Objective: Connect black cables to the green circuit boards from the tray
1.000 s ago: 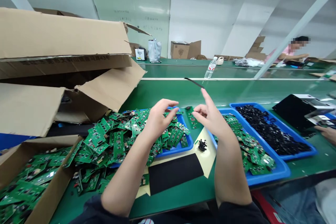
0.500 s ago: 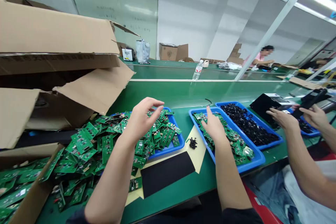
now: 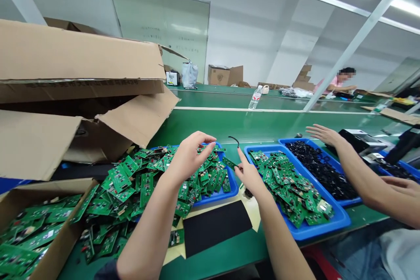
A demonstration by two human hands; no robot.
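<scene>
My left hand (image 3: 192,157) hovers over the blue tray (image 3: 233,190) heaped with green circuit boards (image 3: 211,175). Its thumb and curved fingers are apart with nothing visible between them. Between the two board trays, my right hand (image 3: 250,175) has its index finger stretched out and the other fingers bent. A single circuit board (image 3: 230,163) sticks out to the left from its bent fingers. A thin black curved strip (image 3: 234,140) meets the index fingertip. Below that hand lies a small pile of black pieces (image 3: 248,193), partly hidden, near a black mat (image 3: 216,229).
Another blue tray (image 3: 339,229) of boards stands to the right, then one with small black parts (image 3: 320,170). A co-worker's arm (image 3: 357,164) reaches over that side. Loose boards spill from a carton (image 3: 70,232) at left, below a large cardboard box (image 3: 78,59).
My right hand has moved left from over the right board tray, and a circuit board now shows at its fingers. The black strip moved with it. The co-worker's near hand is raised and open.
</scene>
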